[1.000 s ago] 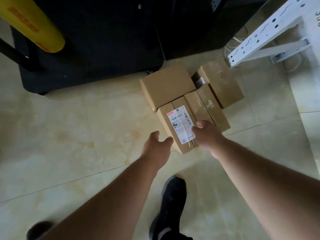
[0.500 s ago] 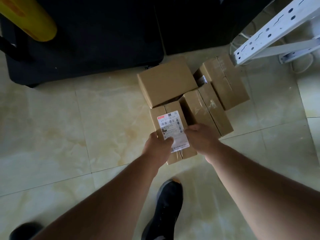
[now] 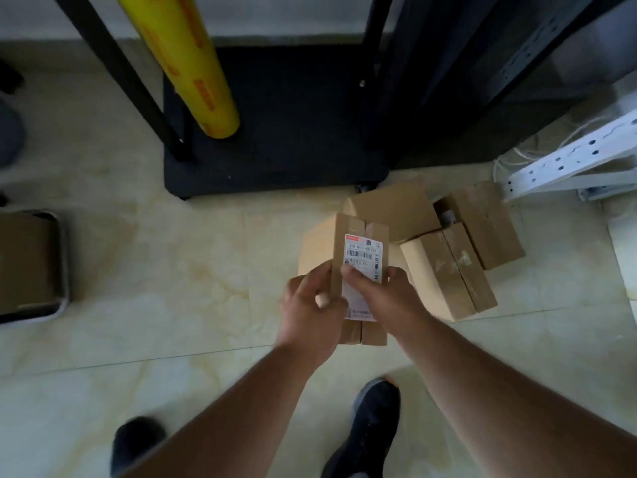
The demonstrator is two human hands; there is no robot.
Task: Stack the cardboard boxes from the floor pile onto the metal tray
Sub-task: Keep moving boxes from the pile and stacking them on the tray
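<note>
**Labelled box held in both hands above the floor pile**

Both hands gripped 1 cardboard box point(image 3: 360, 236) — the one with a white shipping label point(image 3: 363, 258) on its top face. The left hand point(image 3: 312, 305) was closed around the box's left edge, fingers curled over the side. The right hand point(image 3: 382, 291) clamped the near right part, its fingers lying across the lower half of the label. The box was tilted, its far end higher in the view, and it overlapped the pile behind it.

3 boxes lay on the tiled floor point(image 3: 172, 305) to the right: a plain box point(image 3: 396, 212) at the back, a long taped box point(image 3: 448, 270) nearest the right forearm, and another taped box point(image 3: 482, 222) just beside it, close to a white perforated rail point(image 3: 568, 160).

The metal tray point(image 3: 63, 270) sat at the left edge of the view, well apart from the pile, with a brown cardboard surface showing inside its rim.

Beyond the pile stood a black cart base point(image 3: 275, 150) — a yellow roll of film point(image 3: 186, 60) leaned over it. 2 dark shoes point(image 3: 372, 429) showed at the bottom, on the floor.
</note>
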